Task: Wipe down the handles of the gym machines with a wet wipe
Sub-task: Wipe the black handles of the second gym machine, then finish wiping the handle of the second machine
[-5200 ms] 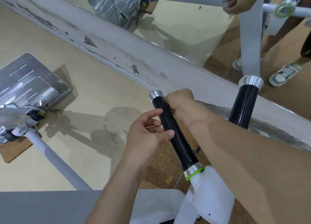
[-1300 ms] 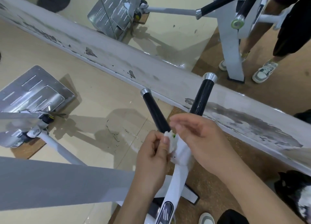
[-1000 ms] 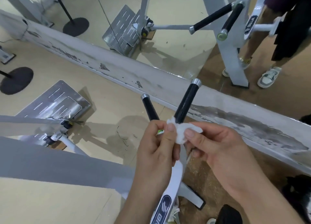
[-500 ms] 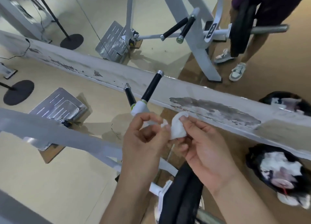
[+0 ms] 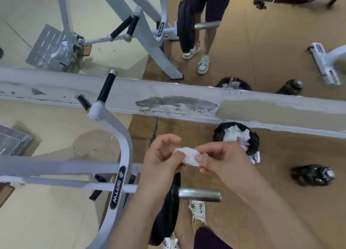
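Observation:
A crumpled white wet wipe (image 5: 188,156) is pinched between my left hand (image 5: 162,159) and my right hand (image 5: 221,159), in front of my body above the floor. The machine's two black handles stand to the upper left: the longer handle (image 5: 105,86) with a silver cap, and the shorter handle (image 5: 83,101) beside it. Both rise from the white curved arm (image 5: 119,140) marked with a black logo. Neither hand touches a handle.
A black bin bag (image 5: 236,135) full of white tissues sits on the brown floor just right of my hands. A dark bottle (image 5: 311,174) lies further right. A weight plate (image 5: 165,207) on a steel peg (image 5: 199,194) is below my hands. A wall mirror above the white baseboard (image 5: 262,108) reflects the scene.
My hands came off the black handle and drew back with the wipe. The view swung right, bringing the bin bag and bottle into sight; the handles now lie up left.

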